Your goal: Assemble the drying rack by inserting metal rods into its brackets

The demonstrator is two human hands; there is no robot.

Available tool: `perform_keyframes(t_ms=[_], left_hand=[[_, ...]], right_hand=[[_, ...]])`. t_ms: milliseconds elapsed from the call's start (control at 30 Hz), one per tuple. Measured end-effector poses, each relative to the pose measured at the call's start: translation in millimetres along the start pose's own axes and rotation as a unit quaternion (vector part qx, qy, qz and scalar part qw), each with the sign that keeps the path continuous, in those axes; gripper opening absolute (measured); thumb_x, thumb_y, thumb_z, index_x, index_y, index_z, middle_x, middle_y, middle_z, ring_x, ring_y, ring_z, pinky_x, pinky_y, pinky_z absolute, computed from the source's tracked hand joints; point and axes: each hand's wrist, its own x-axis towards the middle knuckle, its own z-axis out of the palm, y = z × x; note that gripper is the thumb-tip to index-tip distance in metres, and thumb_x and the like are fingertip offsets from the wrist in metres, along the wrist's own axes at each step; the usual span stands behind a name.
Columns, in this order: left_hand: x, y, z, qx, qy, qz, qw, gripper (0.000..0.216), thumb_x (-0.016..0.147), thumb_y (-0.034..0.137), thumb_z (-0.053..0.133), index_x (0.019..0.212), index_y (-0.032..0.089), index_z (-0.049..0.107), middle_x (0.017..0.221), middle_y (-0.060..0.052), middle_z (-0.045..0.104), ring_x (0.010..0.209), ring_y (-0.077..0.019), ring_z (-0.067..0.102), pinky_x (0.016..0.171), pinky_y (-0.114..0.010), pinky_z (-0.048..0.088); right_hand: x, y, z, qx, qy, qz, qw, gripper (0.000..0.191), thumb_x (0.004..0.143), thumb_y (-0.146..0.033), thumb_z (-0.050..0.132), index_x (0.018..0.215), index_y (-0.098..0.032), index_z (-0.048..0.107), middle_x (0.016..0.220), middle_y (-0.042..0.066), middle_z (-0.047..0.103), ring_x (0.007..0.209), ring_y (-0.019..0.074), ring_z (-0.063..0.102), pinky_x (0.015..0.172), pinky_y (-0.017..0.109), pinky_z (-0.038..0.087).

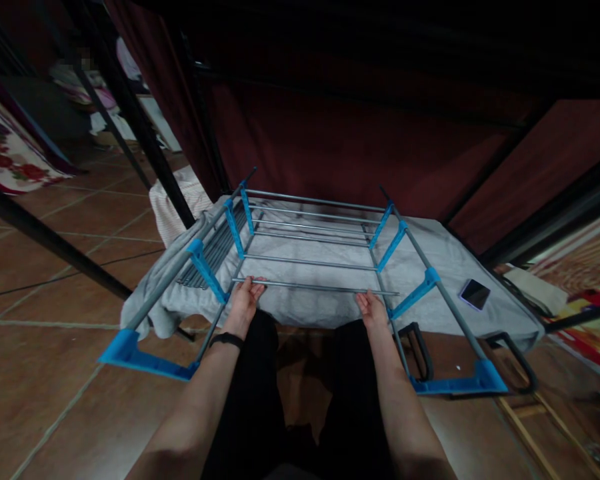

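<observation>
A thin grey metal rod (305,287) lies level across the near part of a rack frame (450,310) made of grey tubes and blue plastic brackets (207,270). My left hand (247,298) is closed around the rod near its left end. Near the right end, my right hand (373,308) pinches the same rod between thumb and fingers. Farther back, several similar rods (310,262) span the frame between its two sides. A bundle of loose rods (213,253) rests at the frame's left, on the grey cloth.
Grey cloth (430,247) covers the surface under the frame. A phone (475,294) lies on it at the right. Black poles (50,240) stand at the left, a dark red curtain (340,140) hangs behind, and a wooden piece (525,427) is on the floor.
</observation>
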Motion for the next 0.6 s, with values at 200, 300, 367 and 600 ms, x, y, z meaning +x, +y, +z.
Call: perform_keyframes(t_ms=[200,300,367,600], left_hand=[[0.0,0.4,-1.8,-0.003,-0.005,0.000,1.000,0.012,0.100,0.015,0.049,0.094,0.014,0.059,0.089,-0.010,0.071,0.077,-0.0138,0.071,0.075,-0.026,0.059],[0.3,-0.4,-2.9,-0.003,-0.005,0.003,1.000,0.009,0.099,0.015,0.051,0.093,0.015,0.058,0.090,-0.009,0.071,0.078,-0.0131,0.071,0.076,-0.025,0.058],[0.4,-1.0,-3.5,-0.003,-0.003,0.005,1.000,0.008,0.098,0.016,0.053,0.091,0.016,0.057,0.092,-0.009,0.071,0.079,-0.0129,0.070,0.076,-0.025,0.058],[0.3,-1.1,-3.6,0.001,0.010,0.009,1.000,0.014,0.096,0.020,0.060,0.083,0.019,0.055,0.090,-0.009,0.070,0.077,-0.0133,0.070,0.080,-0.026,0.057]], right_hand=[[3.6,1.1,-2.7,-0.019,0.012,0.009,1.000,0.020,0.087,-0.016,0.071,0.076,-0.022,0.055,0.063,-0.005,0.066,0.063,0.0096,0.069,0.070,0.023,0.065],[4.6,1.0,-3.5,-0.020,0.011,0.012,1.000,0.018,0.089,-0.018,0.069,0.077,-0.022,0.056,0.063,-0.005,0.065,0.062,0.0090,0.068,0.069,0.022,0.064],[4.5,0.7,-3.5,-0.018,0.009,0.014,1.000,0.016,0.090,-0.019,0.068,0.078,-0.022,0.057,0.062,-0.005,0.064,0.062,0.0090,0.068,0.069,0.022,0.064],[1.1,-0.2,0.0,-0.004,-0.023,0.014,1.000,0.021,0.083,-0.010,0.070,0.073,-0.022,0.056,0.070,-0.002,0.071,0.071,0.0124,0.073,0.073,0.026,0.066]])
